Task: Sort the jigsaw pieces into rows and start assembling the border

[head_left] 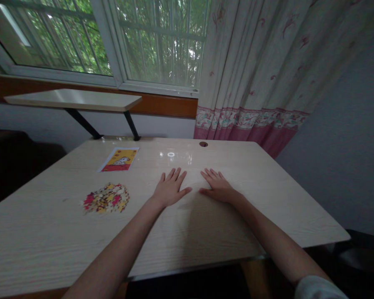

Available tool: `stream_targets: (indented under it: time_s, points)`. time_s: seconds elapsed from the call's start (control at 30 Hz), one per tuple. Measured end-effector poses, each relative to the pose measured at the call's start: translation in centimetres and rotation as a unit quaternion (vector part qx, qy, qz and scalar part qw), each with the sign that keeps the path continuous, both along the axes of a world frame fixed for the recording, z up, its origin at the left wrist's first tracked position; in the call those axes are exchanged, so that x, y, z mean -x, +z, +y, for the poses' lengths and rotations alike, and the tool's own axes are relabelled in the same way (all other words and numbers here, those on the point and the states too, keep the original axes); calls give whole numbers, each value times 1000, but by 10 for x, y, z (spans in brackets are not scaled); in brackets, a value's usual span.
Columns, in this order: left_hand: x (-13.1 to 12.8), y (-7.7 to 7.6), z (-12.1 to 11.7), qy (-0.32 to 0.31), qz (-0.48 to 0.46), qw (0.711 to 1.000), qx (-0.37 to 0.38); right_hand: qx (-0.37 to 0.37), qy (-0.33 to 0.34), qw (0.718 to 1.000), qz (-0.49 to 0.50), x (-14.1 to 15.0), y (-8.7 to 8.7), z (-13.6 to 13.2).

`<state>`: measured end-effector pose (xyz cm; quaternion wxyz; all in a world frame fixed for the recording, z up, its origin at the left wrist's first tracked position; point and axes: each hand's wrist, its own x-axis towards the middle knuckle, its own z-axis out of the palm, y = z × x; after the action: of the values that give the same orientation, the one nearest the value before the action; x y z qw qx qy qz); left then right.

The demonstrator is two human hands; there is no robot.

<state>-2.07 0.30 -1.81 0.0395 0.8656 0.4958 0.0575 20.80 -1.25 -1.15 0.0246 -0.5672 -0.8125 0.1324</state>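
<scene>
My left hand (171, 189) lies flat on the pale wooden desk (162, 236), its fingers spread and holding nothing. To its right, my right hand (217, 187) also rests palm down with fingers apart and nothing in it. A gap of bare desk top separates the two thumbs. Left of my left hand is a loose pile of jigsaw puzzle pieces (107, 198) in yellow, red, white and dark colours; neither hand touches it. Behind the pile lies a picture sheet (120, 160) with a white animal-like figure on a yellow and red ground.
A raised shelf (75, 99) on black supports stands at the back left of the desk. A round cable hole (203, 144) sits near the back edge. Beyond are a barred window (162, 41) and a flowered curtain (252, 74); a wall (339, 137) is at the right.
</scene>
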Motion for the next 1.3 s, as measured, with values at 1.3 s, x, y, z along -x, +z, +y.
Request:
stream_targets:
  time_s: [1.3]
  points:
    - [-2, 6, -3, 9, 23, 1000, 11, -5, 5, 1000, 0, 0, 2, -2]
